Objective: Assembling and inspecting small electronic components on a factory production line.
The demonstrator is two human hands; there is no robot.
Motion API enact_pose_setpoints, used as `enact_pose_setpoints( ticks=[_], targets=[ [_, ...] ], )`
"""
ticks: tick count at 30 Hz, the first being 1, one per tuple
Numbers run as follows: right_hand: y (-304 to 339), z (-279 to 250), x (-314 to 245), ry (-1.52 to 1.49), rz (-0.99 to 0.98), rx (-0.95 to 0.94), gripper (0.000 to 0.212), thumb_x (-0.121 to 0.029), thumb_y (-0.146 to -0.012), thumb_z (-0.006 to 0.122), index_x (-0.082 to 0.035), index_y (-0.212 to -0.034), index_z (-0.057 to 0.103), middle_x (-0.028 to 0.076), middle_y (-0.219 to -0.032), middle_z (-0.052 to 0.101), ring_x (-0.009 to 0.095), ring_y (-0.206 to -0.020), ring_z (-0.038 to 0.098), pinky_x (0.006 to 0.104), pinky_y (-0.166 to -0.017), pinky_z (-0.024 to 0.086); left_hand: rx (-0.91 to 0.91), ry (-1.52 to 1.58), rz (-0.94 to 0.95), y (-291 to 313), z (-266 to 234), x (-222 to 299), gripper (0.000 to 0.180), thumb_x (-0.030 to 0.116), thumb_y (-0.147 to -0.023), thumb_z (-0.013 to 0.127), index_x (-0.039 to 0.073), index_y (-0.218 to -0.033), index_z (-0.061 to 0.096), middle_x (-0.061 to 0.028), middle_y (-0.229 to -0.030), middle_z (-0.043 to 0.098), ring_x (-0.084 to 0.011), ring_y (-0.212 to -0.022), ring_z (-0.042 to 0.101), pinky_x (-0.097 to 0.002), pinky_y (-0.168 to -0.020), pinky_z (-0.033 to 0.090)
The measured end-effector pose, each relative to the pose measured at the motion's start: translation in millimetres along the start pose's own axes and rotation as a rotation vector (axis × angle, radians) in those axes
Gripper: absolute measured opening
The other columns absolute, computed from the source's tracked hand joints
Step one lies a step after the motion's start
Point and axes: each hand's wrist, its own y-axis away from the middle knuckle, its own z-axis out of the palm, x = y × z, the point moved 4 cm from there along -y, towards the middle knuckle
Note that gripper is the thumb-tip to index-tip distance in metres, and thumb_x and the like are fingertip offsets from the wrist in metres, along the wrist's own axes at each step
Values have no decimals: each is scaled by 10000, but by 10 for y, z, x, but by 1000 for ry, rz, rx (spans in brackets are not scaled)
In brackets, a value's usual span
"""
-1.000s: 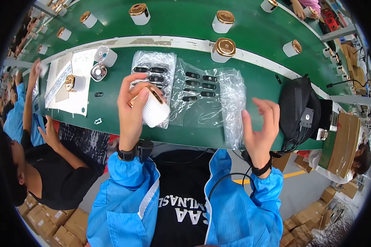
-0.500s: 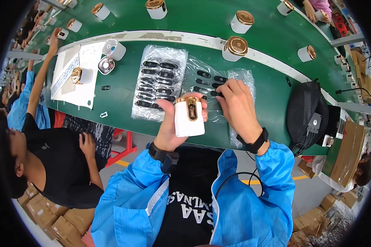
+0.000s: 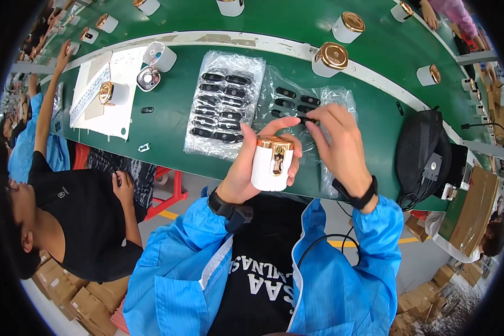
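My left hand (image 3: 242, 175) is wrapped round a white ribbed housing with a gold top (image 3: 269, 171), held upright just off the bench's near edge. A gold-rimmed slot on its front faces me. My right hand (image 3: 344, 148) is closed in a pinch on a small black oval cover (image 3: 304, 120), close beyond the housing's top and near my left fingertips. Behind both hands, several more black oval covers (image 3: 286, 92) lie on a clear plastic sheet (image 3: 271, 78). To the left, a clear plastic pack (image 3: 252, 60) carries two columns of such covers.
A black bag (image 3: 417, 151) sits on the right of the green bench (image 3: 369, 106). White-and-gold units (image 3: 330, 59) stand along and beyond the pale rail. At left are a paper sheet (image 3: 115, 126), an opened unit (image 3: 160, 57) and a co-worker (image 3: 89, 218).
My right hand has drawn the black cover from among the others on the sheet. My left hand has shifted slightly right with the housing. Units beyond the rail have moved in the picture.
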Motion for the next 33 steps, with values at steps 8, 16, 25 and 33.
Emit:
enact_pose_setpoints(
  ticks=[8,16,25,33],
  targets=[
    [16,-458,-500,-438,314,-259,370,-117,-910,791,-26,-1254,692,97,-996,654,235,-867,665,340,-709,537,-46,-733,284,-184,248,109,880,614,-1106,454,86,-1707,85,-192,-1231,664,-261,-1078,699,-420,-917,559],
    [13,-644,-326,-442,322,-209,360,-146,-939,783,-31,-1261,672,81,-1038,655,207,-843,672,327,-686,535,-12,-956,272,-381,450,110,770,446,-1137,495,66,-1701,135,-197,-1312,628,-263,-1076,672,-404,-960,531],
    [-172,-1054,586,413,324,188,341,-207,-948,779,-58,-1239,682,121,-1088,682,324,-809,702,425,-713,573,18,-1066,316,-377,529,44,418,213,-1074,657,86,-1466,590,-102,-1301,638,-169,-957,659,-297,-795,530],
    [-421,-898,597,804,218,133,513,-281,-905,832,-33,-1320,661,160,-1270,635,381,-1071,672,469,-859,571,-127,-1028,317,-261,470,-97,231,132,-1019,715,53,-1236,725,-80,-1304,660,-140,-855,661,-289,-661,530]
  ],
)
